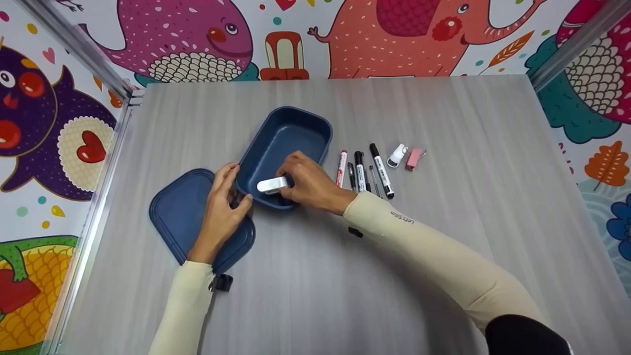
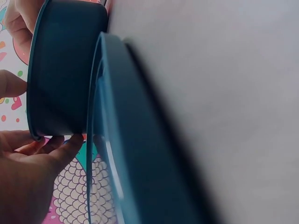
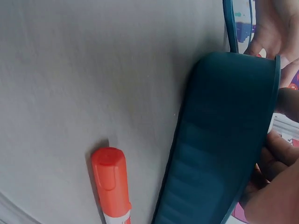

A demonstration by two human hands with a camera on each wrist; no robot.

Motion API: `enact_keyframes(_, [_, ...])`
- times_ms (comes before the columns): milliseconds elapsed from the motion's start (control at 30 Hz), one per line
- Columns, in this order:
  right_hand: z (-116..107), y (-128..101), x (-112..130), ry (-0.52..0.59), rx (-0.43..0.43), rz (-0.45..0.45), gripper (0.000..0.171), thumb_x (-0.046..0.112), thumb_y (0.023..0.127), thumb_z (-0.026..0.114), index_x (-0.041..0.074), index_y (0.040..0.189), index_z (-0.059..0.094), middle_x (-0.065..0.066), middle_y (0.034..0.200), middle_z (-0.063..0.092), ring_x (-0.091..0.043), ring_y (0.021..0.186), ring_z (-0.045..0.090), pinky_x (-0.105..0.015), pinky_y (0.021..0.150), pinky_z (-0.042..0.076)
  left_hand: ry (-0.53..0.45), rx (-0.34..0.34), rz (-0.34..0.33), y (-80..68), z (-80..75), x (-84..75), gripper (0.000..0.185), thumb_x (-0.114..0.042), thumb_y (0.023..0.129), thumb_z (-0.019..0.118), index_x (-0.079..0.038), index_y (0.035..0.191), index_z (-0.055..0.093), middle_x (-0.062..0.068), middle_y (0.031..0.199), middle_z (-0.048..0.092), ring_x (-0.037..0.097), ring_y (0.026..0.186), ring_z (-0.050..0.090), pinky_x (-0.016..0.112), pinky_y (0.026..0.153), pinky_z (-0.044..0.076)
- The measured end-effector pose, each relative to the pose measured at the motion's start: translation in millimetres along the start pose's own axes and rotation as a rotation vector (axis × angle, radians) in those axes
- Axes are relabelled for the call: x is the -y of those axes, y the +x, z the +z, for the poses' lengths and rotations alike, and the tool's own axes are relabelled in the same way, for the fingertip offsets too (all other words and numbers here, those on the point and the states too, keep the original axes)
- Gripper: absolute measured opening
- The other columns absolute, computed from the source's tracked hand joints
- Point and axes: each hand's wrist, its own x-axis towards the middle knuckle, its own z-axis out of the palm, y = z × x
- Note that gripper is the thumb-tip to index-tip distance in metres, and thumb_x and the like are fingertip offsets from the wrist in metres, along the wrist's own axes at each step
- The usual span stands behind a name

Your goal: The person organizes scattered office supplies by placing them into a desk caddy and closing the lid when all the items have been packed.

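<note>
A dark blue rectangular box (image 1: 288,118) stands lidless on the table, tilted in the head view. Over its near end my right hand (image 1: 310,185) pinches a white and silver stapler (image 1: 272,185), which hangs within the rim. My left hand (image 1: 220,209) touches the outside of the box's left end, its fingers fairly straight and the thumb apart at the near corner. Beneath that hand lies the matching blue lid (image 1: 180,217), partly hidden by it. In the left wrist view the fingertips rest against the wall of the box (image 2: 65,70).
Right of the box lie a red-capped marker (image 1: 341,167), black-and-white markers (image 1: 382,170) and thin pens (image 1: 351,176). Beyond them sit a small white object (image 1: 397,156) and a small pink one (image 1: 414,159). Patterned panels (image 1: 291,39) border the table.
</note>
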Motion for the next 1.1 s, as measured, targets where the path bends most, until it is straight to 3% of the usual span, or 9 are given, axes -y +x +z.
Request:
enact_keyframes(167, [3,1,2,-0.012,0.025,0.004,0.025,0.007,0.091,0.082,-0.001,0.115,0.081,-0.012,0.112,0.078,-0.029,0.117,0.063,-0.043,0.103,0.053,0.005,0.010,-0.011,-0.7,0.0,-1.7,0.074,0.002,0.095,0.075,0.006,0.163,0.046,0.016,0.171,0.041,0.029,0.140,0.049,0.030,0.097,0.042])
enact_keyframes(400, [8,2,4,-0.039,0.038,-0.047,0.021,0.007,0.091,0.080,0.000,0.110,0.081,-0.011,0.107,0.078,-0.029,0.111,0.063,-0.046,0.099,0.053,0.011,0.002,0.007,0.4,0.8,-1.2,0.073,0.004,0.093,0.074,0.008,0.161,0.048,0.018,0.169,0.043,0.032,0.124,0.054,0.027,0.088,0.041])
enact_keyframes(633, [11,3,3,-0.070,0.052,-0.077,0.018,0.008,0.091,0.080,0.000,0.108,0.081,-0.010,0.103,0.077,-0.029,0.109,0.062,-0.045,0.096,0.052,0.002,0.010,-0.001,0.6,0.0,-2.4,0.074,0.004,0.093,0.075,0.007,0.162,0.047,0.019,0.170,0.042,0.030,0.133,0.051,0.027,0.091,0.042])
enact_keyframes(1100, [12,7,5,-0.123,0.080,-0.074,0.019,0.011,0.095,0.081,0.000,0.112,0.081,-0.011,0.108,0.079,-0.029,0.113,0.063,-0.048,0.098,0.053,-0.014,0.005,0.006,0.2,-1.1,1.3,0.073,0.004,0.094,0.076,0.005,0.162,0.049,0.016,0.170,0.043,0.030,0.131,0.052,0.027,0.092,0.043])
